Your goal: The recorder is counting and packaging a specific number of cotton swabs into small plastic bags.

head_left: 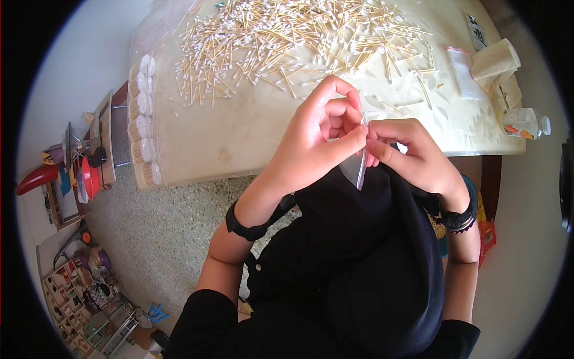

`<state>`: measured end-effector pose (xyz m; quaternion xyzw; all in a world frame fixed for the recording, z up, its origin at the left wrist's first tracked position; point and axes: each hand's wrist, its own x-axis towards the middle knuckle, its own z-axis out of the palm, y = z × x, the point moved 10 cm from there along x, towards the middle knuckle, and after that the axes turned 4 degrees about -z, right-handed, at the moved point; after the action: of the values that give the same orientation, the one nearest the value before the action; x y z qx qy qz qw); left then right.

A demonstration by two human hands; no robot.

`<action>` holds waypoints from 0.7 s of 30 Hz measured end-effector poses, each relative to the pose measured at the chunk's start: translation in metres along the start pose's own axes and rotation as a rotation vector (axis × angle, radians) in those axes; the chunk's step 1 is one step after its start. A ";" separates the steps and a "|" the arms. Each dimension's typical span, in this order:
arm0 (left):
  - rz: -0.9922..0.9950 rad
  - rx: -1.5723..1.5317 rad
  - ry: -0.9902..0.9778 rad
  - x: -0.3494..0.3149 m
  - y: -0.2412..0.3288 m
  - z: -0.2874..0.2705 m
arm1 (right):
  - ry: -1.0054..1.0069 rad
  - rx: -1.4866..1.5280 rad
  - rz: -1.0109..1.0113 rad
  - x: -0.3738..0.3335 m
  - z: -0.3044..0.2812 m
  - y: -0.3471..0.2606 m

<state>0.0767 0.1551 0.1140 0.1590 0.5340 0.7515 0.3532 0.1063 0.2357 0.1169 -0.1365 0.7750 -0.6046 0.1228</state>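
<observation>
Between my two hands, just off the table's near edge, hangs a small clear plastic bag (355, 170). My left hand (326, 122) pinches its upper edge between thumb and fingers, the other fingers curled. On the other side of the same edge, my right hand (409, 149) grips the bag with thumb and forefinger. No contents can be made out in the bag. Beyond my hands, a wide heap of loose cotton swabs (269, 42) with wooden sticks and white tips spreads over the table (209, 146). A few stray swabs lie near my fingertips.
Bundled cotton swabs (143, 119) line the table's left edge. At the right are a stack of clear bags (465, 73), a beige cloth-like bundle (497, 63) and a plastic bottle (526, 123) lying on its side. A cluttered shelf (72, 299) stands at lower left.
</observation>
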 end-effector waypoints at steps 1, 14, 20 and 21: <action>0.016 0.032 -0.019 0.001 0.000 -0.002 | -0.034 0.026 0.020 0.000 0.001 0.004; 0.276 1.002 -0.096 -0.016 0.031 0.027 | 0.122 -0.137 0.045 -0.004 -0.030 -0.002; 0.252 1.176 -0.087 -0.020 0.035 0.033 | 0.166 -0.324 0.037 -0.006 -0.038 -0.014; 0.261 1.136 -0.053 -0.018 0.038 0.030 | 0.176 -0.348 0.054 -0.007 -0.039 -0.014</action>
<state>0.0944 0.1560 0.1628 0.4067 0.8203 0.3805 0.1300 0.0996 0.2703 0.1397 -0.0814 0.8791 -0.4675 0.0452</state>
